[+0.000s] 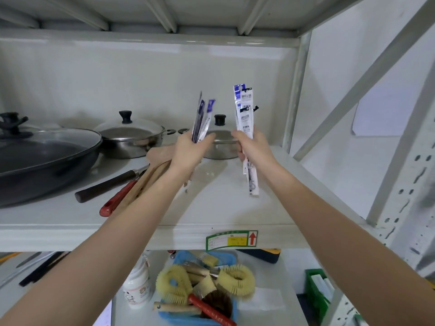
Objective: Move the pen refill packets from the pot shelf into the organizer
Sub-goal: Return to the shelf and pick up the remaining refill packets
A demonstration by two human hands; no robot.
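Above the white pot shelf, my left hand grips a bunch of blue-topped pen refill packets that stand upright. My right hand holds several clear refill packets with white and black print; their lower ends hang below my fist to just above the shelf. Both hands are raised in front of a small steel pot. A green organizer shows partly at the lower right, under the shelf.
A large black pan with a glass lid and a lidded steel pot stand at the left. Wooden spatulas and red- and brown-handled utensils lie beside my left forearm. Below, a blue basket holds brushes and a white bottle stands nearby.
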